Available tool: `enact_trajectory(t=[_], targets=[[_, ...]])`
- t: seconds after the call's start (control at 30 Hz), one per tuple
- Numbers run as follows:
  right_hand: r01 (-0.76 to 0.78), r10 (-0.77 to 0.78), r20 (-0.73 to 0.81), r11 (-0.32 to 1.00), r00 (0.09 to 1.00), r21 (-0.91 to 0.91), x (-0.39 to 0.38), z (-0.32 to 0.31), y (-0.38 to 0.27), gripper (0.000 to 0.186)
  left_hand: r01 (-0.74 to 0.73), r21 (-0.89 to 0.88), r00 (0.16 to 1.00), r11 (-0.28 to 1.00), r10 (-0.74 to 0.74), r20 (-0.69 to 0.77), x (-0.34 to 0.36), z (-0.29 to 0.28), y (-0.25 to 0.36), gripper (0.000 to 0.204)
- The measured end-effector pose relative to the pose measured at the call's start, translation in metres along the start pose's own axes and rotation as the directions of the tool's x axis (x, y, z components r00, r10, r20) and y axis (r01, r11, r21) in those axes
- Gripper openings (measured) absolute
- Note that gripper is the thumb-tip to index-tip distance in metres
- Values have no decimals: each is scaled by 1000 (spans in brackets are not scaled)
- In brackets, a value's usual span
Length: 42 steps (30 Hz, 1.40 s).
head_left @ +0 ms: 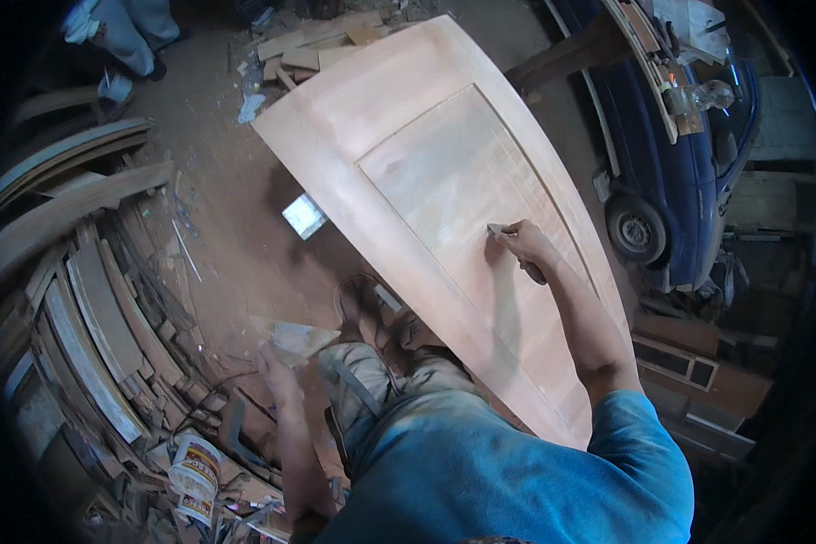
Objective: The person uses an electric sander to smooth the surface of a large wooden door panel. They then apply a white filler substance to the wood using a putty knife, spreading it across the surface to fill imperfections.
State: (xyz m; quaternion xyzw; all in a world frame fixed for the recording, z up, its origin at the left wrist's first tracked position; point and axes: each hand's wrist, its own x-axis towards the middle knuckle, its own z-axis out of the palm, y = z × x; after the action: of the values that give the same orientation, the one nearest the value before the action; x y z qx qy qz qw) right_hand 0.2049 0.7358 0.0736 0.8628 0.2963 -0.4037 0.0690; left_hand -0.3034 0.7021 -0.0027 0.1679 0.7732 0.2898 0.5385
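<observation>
A large pale wooden door [326, 118] with a recessed panel [444, 172] lies in front of me, slanting from far middle to near right. My right hand [528, 245] is closed round a small putty knife [536, 273]; its dark handle end sticks out below the hand. The blade tip meets the panel surface near its middle, where paler smears show. Low on the left, beside my knee, my left hand [283, 374] grips the edge of a flat pale piece [301, 342]. What that piece is made of, and what is on it, I cannot make out.
Stacked boards [91, 317] and offcuts fill the left side, with white tubs [195, 471] near the front. A wood pile [313, 45] lies behind the door. A blue car [653, 154] stands at right, near a shelf holding a clear bottle [712, 94]. Another person's legs [131, 36] show far left.
</observation>
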Motion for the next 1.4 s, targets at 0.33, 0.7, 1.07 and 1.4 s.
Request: enact_trajectory(t=[0.33, 0.7, 1.07, 1.4], targets=[[152, -150, 33, 984, 988, -88, -7, 12, 13, 47, -55, -66, 993, 996, 61, 96, 31, 2, -24, 63], [62, -63, 85, 998, 994, 18, 3, 3, 13, 51, -4, -153, 994, 988, 20, 106, 27, -18, -9, 71], [133, -150, 26, 935, 988, 329, -59, 57, 51, 65, -17, -83, 973, 996, 36, 227, 36, -35, -38, 58], [143, -249, 40, 672, 968, 727, -150, 124, 105, 54, -184, -139, 940, 973, 215, 264, -61, 22, 28, 59]])
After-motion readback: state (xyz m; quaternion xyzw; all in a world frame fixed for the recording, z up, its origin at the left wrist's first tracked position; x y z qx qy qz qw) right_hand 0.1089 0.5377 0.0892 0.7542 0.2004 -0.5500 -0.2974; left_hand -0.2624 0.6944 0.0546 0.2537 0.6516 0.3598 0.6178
